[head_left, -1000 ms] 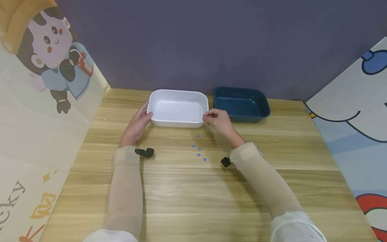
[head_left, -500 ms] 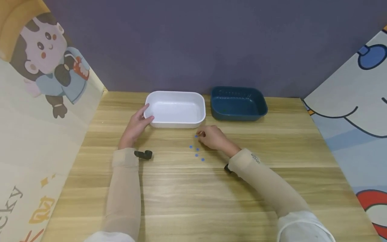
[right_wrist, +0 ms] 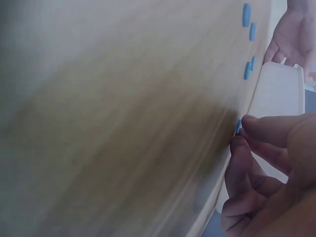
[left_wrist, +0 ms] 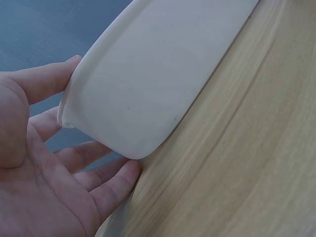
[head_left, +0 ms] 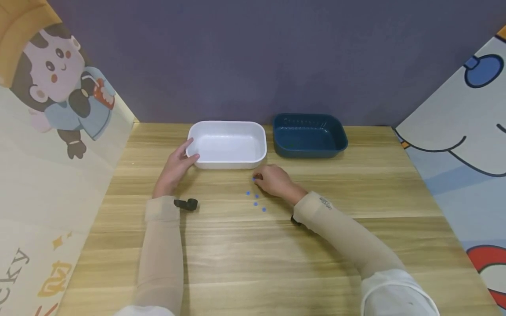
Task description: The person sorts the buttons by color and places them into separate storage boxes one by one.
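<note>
- One left hand [head_left: 171, 172], forearm straight ahead, thumb over the rim and fingers spread along the outside, gripping the left end of one white rectangular basin [head_left: 227, 148].
- Four small blue discs [head_left: 255, 204] lying loose and apart on the wooden table [head_left: 221, 263], in front of the basin.
- A fifth blue disc [right_wrist: 239, 127], on the table near the basin's front edge, pinched between thumb and index fingertip of one right hand [head_left: 275, 181], whose forearm slants forward and leftward.
- One dark teal basin [head_left: 310, 153], just right of the white one.
</note>
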Demonstrator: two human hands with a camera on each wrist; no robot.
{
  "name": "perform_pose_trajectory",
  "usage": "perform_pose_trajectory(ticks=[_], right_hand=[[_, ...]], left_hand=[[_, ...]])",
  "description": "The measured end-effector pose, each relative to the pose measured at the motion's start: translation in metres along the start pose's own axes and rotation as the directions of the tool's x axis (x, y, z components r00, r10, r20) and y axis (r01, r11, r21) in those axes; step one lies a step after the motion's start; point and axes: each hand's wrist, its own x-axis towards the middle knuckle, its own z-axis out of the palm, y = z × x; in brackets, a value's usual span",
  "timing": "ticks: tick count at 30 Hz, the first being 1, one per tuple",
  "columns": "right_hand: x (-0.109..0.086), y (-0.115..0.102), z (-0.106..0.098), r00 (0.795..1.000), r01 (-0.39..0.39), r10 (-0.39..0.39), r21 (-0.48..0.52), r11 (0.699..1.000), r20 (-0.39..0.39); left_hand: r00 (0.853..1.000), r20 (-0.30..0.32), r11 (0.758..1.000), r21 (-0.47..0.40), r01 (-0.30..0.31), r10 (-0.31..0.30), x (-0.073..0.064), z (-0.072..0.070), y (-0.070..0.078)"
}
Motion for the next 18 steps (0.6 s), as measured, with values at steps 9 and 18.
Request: perform_pose_trajectory(ticks=[9, 18], right_hand=[[0.009, -0.003, -0.007, 1.000, -0.002, 0.002, -0.011, 1.000, -0.012], [-0.012, 0.005, -0.009, 0.993, -0.049, 0.067, 0.181, 0.982, -0.096]], left_hand=[[0.999, -0.009, 0.999, 0.008, -0.031, 0.031, 0.005, -0.003, 0.007], [0.999, 0.027, 1.000, 0.013, -0.022, 0.021, -0.016, 0.002, 0.018]])
